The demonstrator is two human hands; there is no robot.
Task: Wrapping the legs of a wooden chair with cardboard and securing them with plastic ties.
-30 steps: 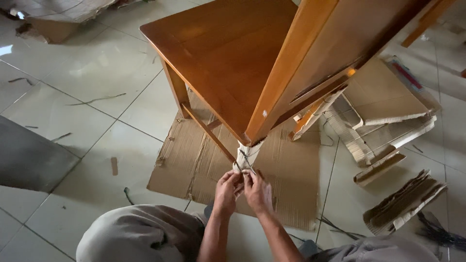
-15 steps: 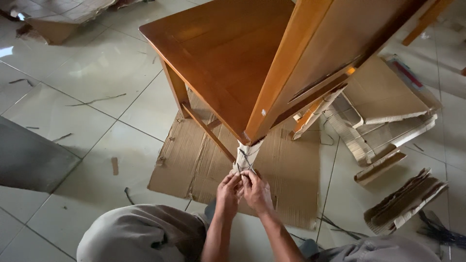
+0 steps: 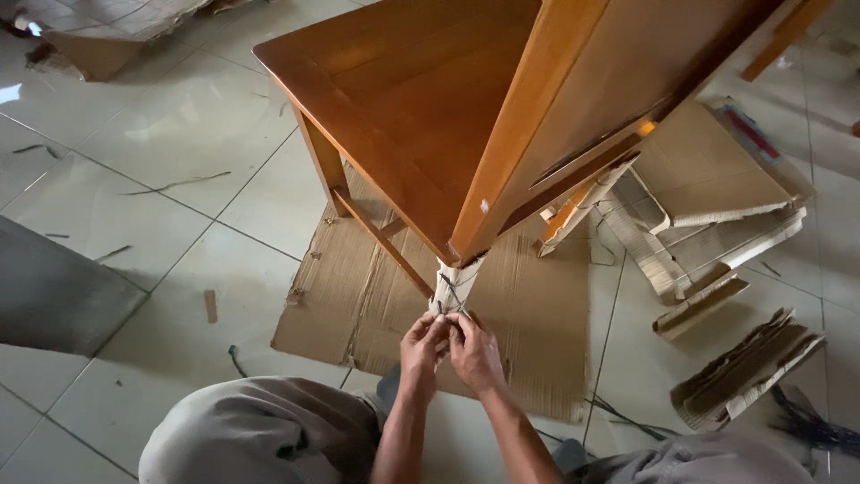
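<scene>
Tiles (image 3: 179, 224) of pale floor are spreading out under everything, and on them a wooden chair (image 3: 421, 116) is standing, filling the upper middle of my view with its brown seat and backrest. Beneath it a flat sheet of cardboard (image 3: 358, 305) is lying on the floor, and off to my right a heap of folded cardboard scraps (image 3: 717, 242) is piling up, well apart from my hands. My knee in grey cloth (image 3: 260, 430) is showing at the bottom edge.

I am crouching at the nearest chair leg, whose lower end is wearing a pale cardboard wrap (image 3: 455, 285) crossed by a thin dark tie (image 3: 454, 296). My left hand (image 3: 421, 351) and right hand (image 3: 475, 354) are touching each other just below that wrap, fingertips pressing together against its lower edge. Both hands are pinching at the ends of the tie, though I cannot tell exactly which strand each finger is holding.
</scene>
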